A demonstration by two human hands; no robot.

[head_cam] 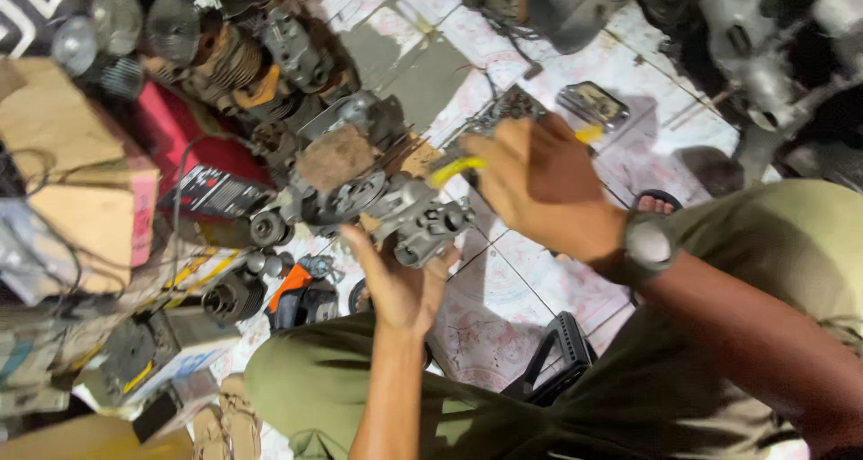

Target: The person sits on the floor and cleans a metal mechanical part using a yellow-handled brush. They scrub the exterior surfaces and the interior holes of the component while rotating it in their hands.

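Both hands work close together above a tiled floor [575, 64]. Left hand [400, 285] is cupped palm up, fingers curled under a small grey metal engine part [422, 217] and bearing it from below. Right hand [539, 186], with a watch [647, 244] on its wrist, is closed around a yellow-handled tool [454, 169] whose tip points at the top of that part. How tightly the right fingers grip is blurred. Just left of the hands lies a heap of engine pieces [270, 73], with a red box [193, 141] beside it and cardboard [72, 154] farther left. An orange and black tool [301, 298] lies near the person's knee.
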